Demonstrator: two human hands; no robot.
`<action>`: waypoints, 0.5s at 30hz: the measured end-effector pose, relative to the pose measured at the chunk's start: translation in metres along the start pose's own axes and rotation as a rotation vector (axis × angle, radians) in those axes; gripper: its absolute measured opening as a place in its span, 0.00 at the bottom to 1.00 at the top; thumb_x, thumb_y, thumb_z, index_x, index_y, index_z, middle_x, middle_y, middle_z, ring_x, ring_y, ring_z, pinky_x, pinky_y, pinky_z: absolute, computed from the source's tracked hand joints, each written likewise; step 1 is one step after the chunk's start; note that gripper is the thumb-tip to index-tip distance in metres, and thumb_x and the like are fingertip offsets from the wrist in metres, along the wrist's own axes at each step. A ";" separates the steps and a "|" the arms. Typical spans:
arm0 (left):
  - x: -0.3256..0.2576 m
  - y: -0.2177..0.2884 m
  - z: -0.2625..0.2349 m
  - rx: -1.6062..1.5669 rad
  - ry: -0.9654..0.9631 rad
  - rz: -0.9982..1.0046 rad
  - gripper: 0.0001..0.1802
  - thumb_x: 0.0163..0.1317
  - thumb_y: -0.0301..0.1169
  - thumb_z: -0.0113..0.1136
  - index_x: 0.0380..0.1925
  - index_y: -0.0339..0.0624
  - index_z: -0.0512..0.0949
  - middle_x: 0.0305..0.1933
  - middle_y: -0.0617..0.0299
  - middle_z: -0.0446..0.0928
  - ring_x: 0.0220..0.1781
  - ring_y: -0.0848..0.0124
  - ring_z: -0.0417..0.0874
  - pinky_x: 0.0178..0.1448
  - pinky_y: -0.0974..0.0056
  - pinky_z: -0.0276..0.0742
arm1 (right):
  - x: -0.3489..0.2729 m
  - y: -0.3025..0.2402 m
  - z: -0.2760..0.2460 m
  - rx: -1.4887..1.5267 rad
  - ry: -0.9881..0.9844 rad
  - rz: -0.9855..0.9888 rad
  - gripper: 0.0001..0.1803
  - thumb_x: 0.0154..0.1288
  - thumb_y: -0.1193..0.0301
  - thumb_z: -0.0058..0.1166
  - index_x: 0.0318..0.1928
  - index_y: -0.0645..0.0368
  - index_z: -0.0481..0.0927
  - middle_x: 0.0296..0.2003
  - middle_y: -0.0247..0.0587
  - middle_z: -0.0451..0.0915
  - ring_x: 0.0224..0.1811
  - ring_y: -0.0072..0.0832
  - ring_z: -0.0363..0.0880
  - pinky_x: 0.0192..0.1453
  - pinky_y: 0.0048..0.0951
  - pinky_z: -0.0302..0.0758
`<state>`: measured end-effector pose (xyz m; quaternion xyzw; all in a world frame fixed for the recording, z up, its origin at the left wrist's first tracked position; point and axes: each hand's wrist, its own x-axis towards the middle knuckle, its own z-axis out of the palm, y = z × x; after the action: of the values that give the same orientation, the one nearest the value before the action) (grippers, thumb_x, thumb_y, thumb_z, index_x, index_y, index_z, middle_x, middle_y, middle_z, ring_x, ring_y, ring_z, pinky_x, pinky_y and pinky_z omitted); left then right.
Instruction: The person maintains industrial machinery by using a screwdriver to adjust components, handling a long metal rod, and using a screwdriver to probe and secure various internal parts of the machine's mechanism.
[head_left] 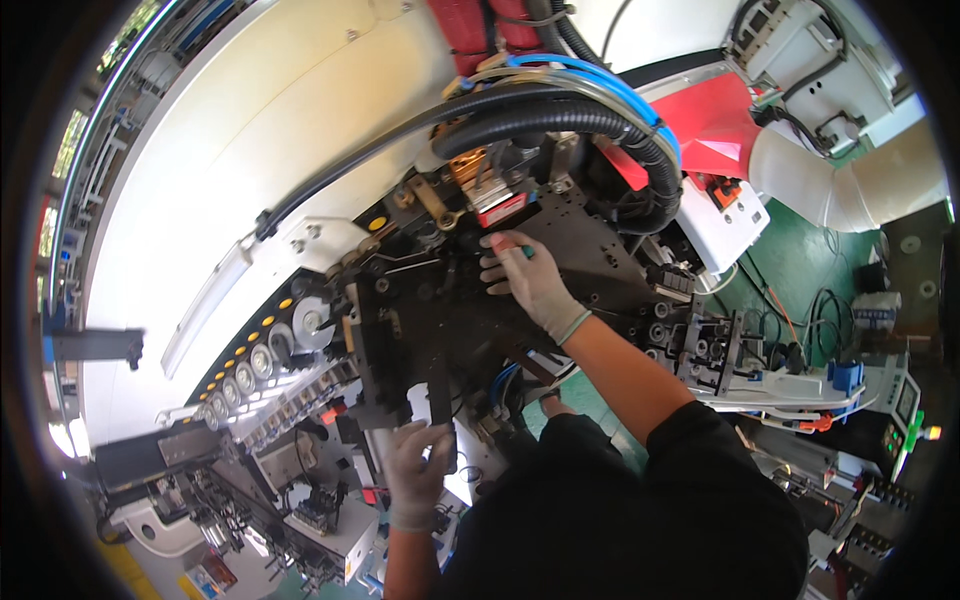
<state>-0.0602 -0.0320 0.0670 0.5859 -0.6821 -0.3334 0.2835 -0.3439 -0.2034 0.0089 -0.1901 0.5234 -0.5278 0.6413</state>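
My right hand [535, 285], in a whitish glove, reaches over the dark metal plate [600, 245] of a machine. Its fingers close round a small red-and-green object [502, 243], whose kind I cannot make out. Just beyond that hand is a machine head with a red-edged block [502, 210]. My left hand [418, 465], gloved too, is low and nearer to me, beside an upright dark metal bar [440, 390]. Its fingers are curled; whatever they may hold is hidden.
A thick black corrugated hose [560, 115] and blue tubes [590, 72] arch over the work area. To the left runs a row of round rollers [262, 360] along the cream machine body [230, 180]. A white duct [850, 180] and loose cables lie right, above the green floor [790, 250].
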 end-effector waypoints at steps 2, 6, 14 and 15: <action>0.011 -0.012 -0.021 0.149 -0.005 0.135 0.02 0.59 0.23 0.67 0.32 0.36 0.86 0.42 0.52 0.87 0.52 0.51 0.86 0.62 0.51 0.81 | 0.002 0.008 -0.003 -0.009 -0.050 -0.066 0.16 0.82 0.61 0.58 0.59 0.58 0.82 0.42 0.37 0.84 0.41 0.26 0.87 0.44 0.30 0.86; 0.014 -0.042 -0.011 0.393 0.149 0.250 0.10 0.57 0.27 0.71 0.40 0.46 0.86 0.44 0.61 0.85 0.55 0.54 0.84 0.65 0.47 0.76 | 0.001 0.010 -0.002 -0.029 -0.079 -0.085 0.14 0.83 0.66 0.58 0.58 0.60 0.83 0.46 0.37 0.84 0.44 0.26 0.87 0.48 0.30 0.87; 0.022 -0.038 0.003 0.610 0.004 0.391 0.15 0.57 0.32 0.68 0.46 0.47 0.84 0.51 0.61 0.82 0.61 0.57 0.80 0.71 0.44 0.68 | -0.005 0.011 -0.003 -0.046 -0.059 -0.166 0.13 0.82 0.69 0.57 0.58 0.62 0.84 0.46 0.36 0.83 0.46 0.23 0.84 0.51 0.29 0.86; 0.022 -0.037 0.004 0.615 0.003 0.388 0.15 0.57 0.32 0.67 0.47 0.47 0.84 0.51 0.61 0.82 0.61 0.57 0.80 0.71 0.45 0.68 | -0.004 0.012 -0.002 -0.038 -0.054 -0.185 0.12 0.81 0.70 0.58 0.56 0.63 0.84 0.43 0.35 0.83 0.44 0.21 0.83 0.49 0.27 0.85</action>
<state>-0.0438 -0.0567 0.0356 0.5040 -0.8484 -0.0518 0.1532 -0.3397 -0.1948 0.0006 -0.2641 0.4959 -0.5694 0.6000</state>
